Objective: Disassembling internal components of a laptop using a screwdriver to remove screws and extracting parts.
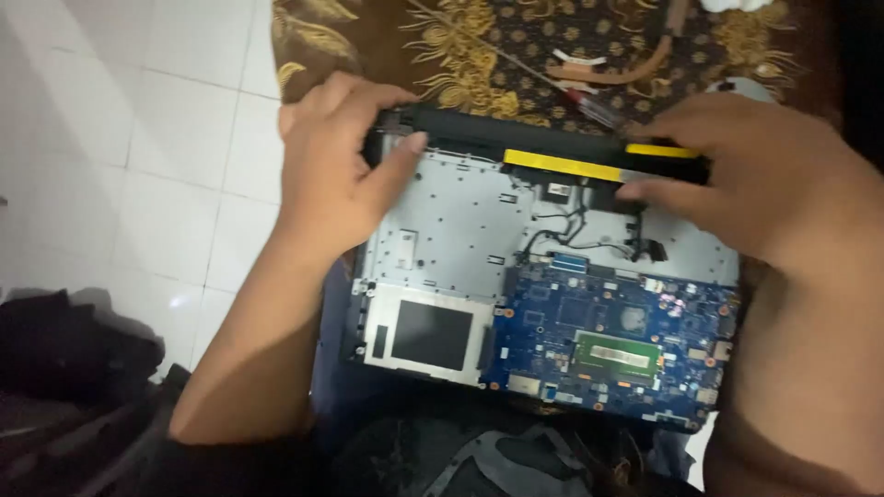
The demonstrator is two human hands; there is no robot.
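Observation:
An opened laptop base (pixel 460 230) lies in front of me with its silver inner frame exposed. A blue circuit board (pixel 608 340) fills its lower right, and a dark square bay (pixel 431 333) sits at lower left. Along the far edge runs a long black battery bar with a yellow strip (pixel 562 164). My left hand (pixel 336 166) grips the left end of that bar, thumb on the frame. My right hand (pixel 746 170) holds the right end, fingers curled over it.
A brown and gold patterned cloth (pixel 479 46) lies behind the laptop, with a screwdriver (pixel 562 87) and a copper heat pipe (pixel 626 66) on it. White floor tiles (pixel 138 138) spread to the left. Dark fabric (pixel 64 368) is bunched at lower left.

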